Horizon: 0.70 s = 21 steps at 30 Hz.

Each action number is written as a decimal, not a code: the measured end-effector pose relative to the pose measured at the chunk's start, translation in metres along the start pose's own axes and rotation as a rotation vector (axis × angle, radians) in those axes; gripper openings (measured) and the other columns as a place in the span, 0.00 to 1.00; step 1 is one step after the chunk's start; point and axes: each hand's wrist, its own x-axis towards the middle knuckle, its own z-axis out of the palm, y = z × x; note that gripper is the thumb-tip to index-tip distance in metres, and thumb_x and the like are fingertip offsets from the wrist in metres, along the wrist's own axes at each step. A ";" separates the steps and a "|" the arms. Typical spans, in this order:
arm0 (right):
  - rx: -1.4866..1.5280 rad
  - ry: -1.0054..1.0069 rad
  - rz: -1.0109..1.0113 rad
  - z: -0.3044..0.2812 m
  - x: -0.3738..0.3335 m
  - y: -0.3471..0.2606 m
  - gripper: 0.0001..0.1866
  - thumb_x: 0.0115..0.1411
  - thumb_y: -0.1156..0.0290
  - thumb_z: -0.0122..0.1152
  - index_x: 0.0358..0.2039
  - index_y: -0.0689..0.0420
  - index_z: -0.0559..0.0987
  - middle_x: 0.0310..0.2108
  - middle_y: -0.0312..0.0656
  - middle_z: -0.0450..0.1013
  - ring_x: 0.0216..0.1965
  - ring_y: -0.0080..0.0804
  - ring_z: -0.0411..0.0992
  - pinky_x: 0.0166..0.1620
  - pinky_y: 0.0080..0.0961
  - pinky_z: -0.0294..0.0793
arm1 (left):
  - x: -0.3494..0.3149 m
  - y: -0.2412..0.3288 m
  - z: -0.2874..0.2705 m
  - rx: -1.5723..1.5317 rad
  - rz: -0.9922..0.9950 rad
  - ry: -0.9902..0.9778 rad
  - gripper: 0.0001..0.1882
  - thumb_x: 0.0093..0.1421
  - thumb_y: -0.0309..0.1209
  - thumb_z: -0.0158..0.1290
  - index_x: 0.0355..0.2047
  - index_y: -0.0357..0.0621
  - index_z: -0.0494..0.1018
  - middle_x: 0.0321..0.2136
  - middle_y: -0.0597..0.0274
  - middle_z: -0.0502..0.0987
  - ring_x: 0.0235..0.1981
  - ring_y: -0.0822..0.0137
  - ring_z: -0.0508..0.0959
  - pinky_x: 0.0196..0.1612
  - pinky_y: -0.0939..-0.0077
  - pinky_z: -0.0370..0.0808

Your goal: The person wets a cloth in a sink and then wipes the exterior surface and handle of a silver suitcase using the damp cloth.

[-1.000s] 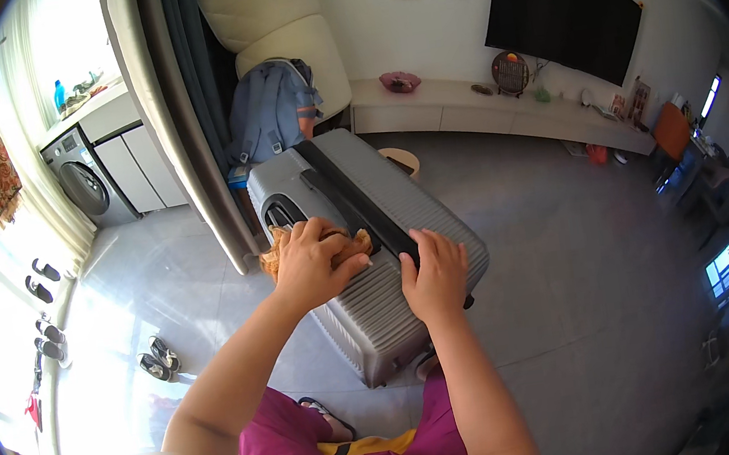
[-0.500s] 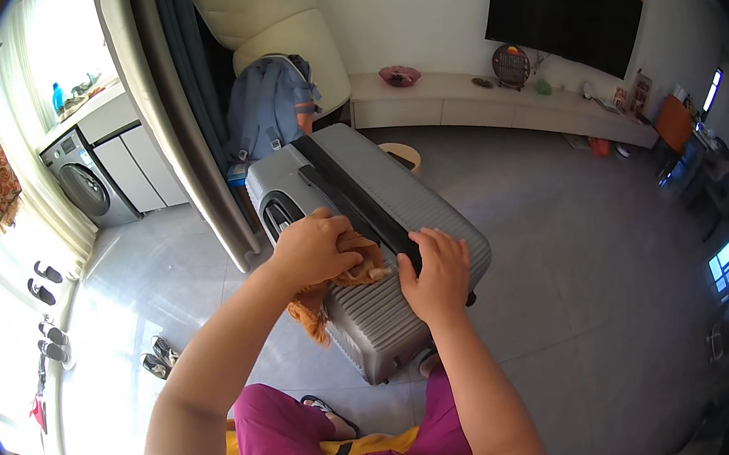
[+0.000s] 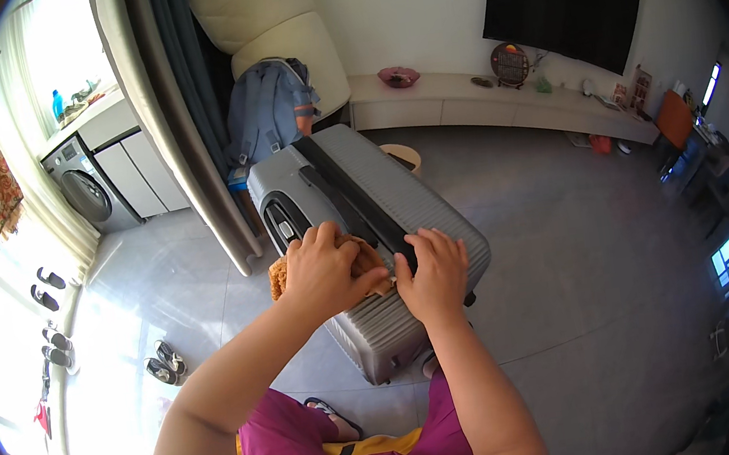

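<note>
Presently, a grey ribbed suitcase (image 3: pixel 407 204) is placed at the centre of the clock face, if the head view is read as one, and its far end is turned toward 11 o'clock. A black band (image 3: pixel 327 161) runs lengthwise along its upper side, and a dark recessed handle (image 3: pixel 279 212) sits on the side toward 10 o'clock.

The left hand (image 3: pixel 325 273), between 7 and 8 o'clock from the centre, holds an orange-brown cloth (image 3: pixel 279 277). Its fingers are bent over the bunched fabric, which is pressed onto the suitcase; one part of the cloth comes out toward 9 o'clock, another part beside the thumb. The right hand (image 3: pixel 433 269), at 4 o'clock, lies on the suitcase near the end of the band, with the fingers a little spread and the thumb apart from them. How firmly it presses, I cannot tell.

Around them, a blue-grey backpack (image 3: pixel 267 117) leans on a cream padded chair (image 3: pixel 320 51) at 11 o'clock. A pink bowl (image 3: pixel 399 77) stands on a long low cabinet (image 3: pixel 478 111) between 12 and 1, and a black television (image 3: pixel 561 8) hangs between 1 and 2. A washing machine (image 3: pixel 87 189) is between 9 and 10, and a pair of shoes (image 3: pixel 165 363) rests at 8 o'clock.
</note>
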 end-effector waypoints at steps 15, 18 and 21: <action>0.013 -0.020 0.012 -0.002 -0.002 0.003 0.16 0.56 0.64 0.61 0.43 0.57 0.79 0.48 0.44 0.73 0.56 0.44 0.67 0.61 0.57 0.58 | 0.011 -0.010 0.001 -0.128 0.229 -0.211 0.07 0.46 0.34 0.59 0.27 0.52 0.81 0.32 0.63 0.73 0.39 0.59 0.76 0.39 0.65 0.76; 0.020 0.001 0.003 0.001 0.000 0.001 0.16 0.56 0.64 0.60 0.43 0.57 0.79 0.48 0.44 0.73 0.56 0.44 0.67 0.61 0.56 0.58 | 0.028 -0.033 -0.002 0.127 -0.023 -0.171 0.08 0.45 0.33 0.60 0.29 0.52 0.82 0.33 0.63 0.73 0.40 0.60 0.75 0.39 0.66 0.76; -0.007 0.023 0.005 0.001 -0.001 0.000 0.14 0.55 0.64 0.62 0.42 0.55 0.78 0.47 0.43 0.74 0.55 0.44 0.69 0.60 0.53 0.59 | 0.017 -0.024 -0.002 0.164 0.120 -0.212 0.11 0.45 0.33 0.61 0.32 0.53 0.82 0.34 0.62 0.72 0.41 0.60 0.75 0.39 0.66 0.76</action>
